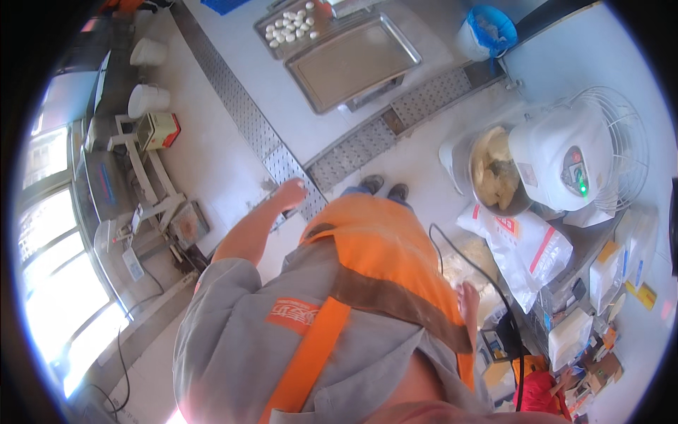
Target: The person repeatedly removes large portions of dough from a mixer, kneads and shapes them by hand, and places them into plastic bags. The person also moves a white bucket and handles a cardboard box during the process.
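My left hand [292, 194] hangs over the perforated metal floor channel cover, left of my orange apron. Its fingers look curled and no object shows in it. My right hand [468, 300] is partly visible beside the apron's right edge, near a bag of pale material [483, 273] lower down; its fingers are unclear. To my right stands a white dough mixer [556, 159], its green light lit, with pale dough [498, 183] in the metal bowl. Ahead are an empty metal baking tray [355, 63] and another tray with several small white rounds [290, 26].
A white and red plastic sack [516, 249] lies beside the mixer, and a wire-guarded fan [622, 138] is behind it. A blue-lined bucket [486, 33] stands ahead right. On the left are a metal frame [153, 175] and white buckets [149, 100]. A person in red [537, 392] is at lower right.
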The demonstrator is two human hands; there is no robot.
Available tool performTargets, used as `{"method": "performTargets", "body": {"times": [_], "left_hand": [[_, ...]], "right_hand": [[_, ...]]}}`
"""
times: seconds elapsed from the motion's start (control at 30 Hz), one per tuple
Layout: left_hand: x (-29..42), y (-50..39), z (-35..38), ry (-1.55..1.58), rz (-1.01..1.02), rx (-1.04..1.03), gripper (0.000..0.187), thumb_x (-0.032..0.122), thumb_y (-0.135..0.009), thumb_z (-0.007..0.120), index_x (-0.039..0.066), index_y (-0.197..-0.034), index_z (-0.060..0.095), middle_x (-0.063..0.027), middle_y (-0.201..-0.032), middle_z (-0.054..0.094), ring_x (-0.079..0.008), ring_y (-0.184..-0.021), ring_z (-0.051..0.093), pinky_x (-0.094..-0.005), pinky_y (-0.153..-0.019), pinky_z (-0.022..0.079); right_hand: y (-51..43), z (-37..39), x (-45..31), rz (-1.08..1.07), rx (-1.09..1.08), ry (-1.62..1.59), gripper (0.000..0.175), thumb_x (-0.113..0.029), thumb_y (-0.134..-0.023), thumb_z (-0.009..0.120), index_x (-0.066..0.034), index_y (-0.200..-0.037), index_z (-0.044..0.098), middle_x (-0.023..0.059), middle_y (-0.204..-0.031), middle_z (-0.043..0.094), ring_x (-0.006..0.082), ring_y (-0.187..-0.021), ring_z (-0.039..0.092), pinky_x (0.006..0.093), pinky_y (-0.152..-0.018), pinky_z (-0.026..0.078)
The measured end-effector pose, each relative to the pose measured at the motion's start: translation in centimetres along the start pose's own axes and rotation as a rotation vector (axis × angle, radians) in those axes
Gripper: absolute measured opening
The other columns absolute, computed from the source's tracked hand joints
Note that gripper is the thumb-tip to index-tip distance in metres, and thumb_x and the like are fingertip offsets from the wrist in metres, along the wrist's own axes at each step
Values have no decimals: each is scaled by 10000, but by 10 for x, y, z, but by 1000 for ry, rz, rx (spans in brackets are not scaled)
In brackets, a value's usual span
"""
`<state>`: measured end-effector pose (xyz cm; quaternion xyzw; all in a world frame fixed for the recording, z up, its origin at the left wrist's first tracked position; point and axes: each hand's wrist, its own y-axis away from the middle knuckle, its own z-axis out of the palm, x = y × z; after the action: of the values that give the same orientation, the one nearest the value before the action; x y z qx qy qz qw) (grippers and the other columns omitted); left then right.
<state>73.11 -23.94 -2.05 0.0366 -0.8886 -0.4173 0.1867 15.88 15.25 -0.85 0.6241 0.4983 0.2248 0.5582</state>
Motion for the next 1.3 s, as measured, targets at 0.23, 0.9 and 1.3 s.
{"method": "performTargets", "body": {"times": [0.23, 0.9, 1.3], "left_hand": [[5, 46, -7, 129, -159, 86, 454, 366, -897, 601, 75, -1244, 627, -211, -1195, 671, -382, -1122, 636, -449, -925, 522], [-43, -7, 34, 211, -4, 162, 474, 300, -890, 615, 28, -1279, 610, -109, -875, 698, -195, -799, 660, -346, -762, 513], [17, -12, -12, -149, 135, 30, 431, 331, -926, 581, 70, -1269, 609, -146, -1122, 703, -320, -1004, 679, -415, -875, 525]], "right_hand": [[-104, -7, -49, -97, -73, 124, 195, -223, -926, 650, -60, -1032, 638, 35, -776, 604, 132, -622, 592, 280, -490, 466], [-72, -10, 25, -129, -20, 73, 298, -271, -900, 617, 11, -934, 706, 121, -842, 690, 219, -720, 670, 342, -647, 564], [27, 45, 4, -97, 114, -50, 250, -239, -923, 625, -35, -1065, 646, 63, -835, 647, 208, -665, 635, 357, -589, 521]]}}
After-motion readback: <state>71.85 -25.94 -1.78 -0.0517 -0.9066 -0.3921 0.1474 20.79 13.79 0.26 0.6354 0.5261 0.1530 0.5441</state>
